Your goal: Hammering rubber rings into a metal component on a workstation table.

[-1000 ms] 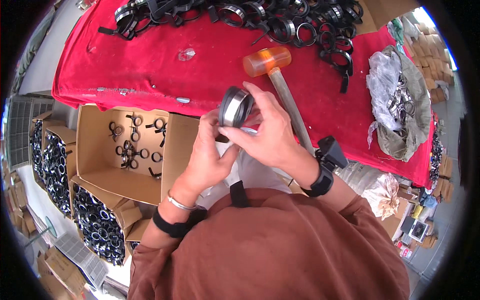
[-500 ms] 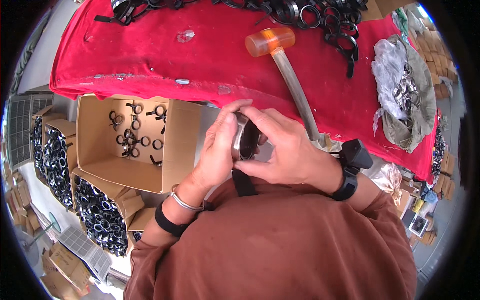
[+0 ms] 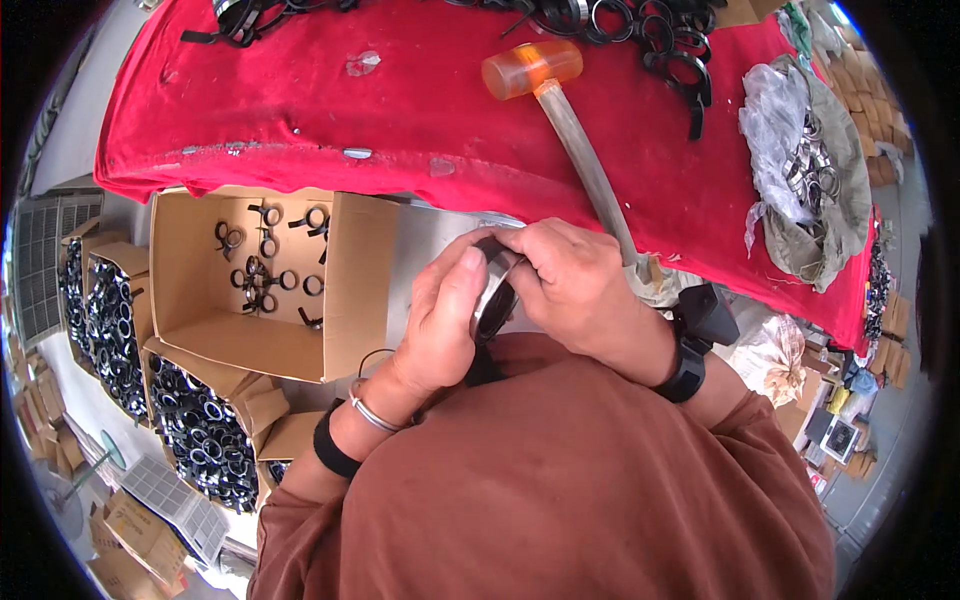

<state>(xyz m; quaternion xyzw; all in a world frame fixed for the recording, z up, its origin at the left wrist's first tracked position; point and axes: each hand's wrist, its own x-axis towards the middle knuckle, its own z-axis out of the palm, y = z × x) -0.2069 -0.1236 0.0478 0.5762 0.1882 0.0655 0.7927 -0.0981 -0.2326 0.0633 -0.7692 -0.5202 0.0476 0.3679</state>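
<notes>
Head view: both hands meet close to the chest, just below the edge of the red table (image 3: 300,120). The left hand (image 3: 440,320) and right hand (image 3: 570,290) are closed together around a dark ring clamp (image 3: 493,300), fingers curled over its rim, thumbs pressing from either side. Most of the clamp is hidden, so what the fingertips are working on cannot be told. To do this well, I judge the clamp should be kept steady between both thumbs, with even pressure so the band does not twist or slip.

An orange-headed mallet (image 3: 530,68) lies on the table, its handle pointing toward the right hand. To the left, an open box (image 3: 190,320) holds a few similar clamps (image 3: 265,275). More lie heaped along the table's far edge (image 3: 660,30).
</notes>
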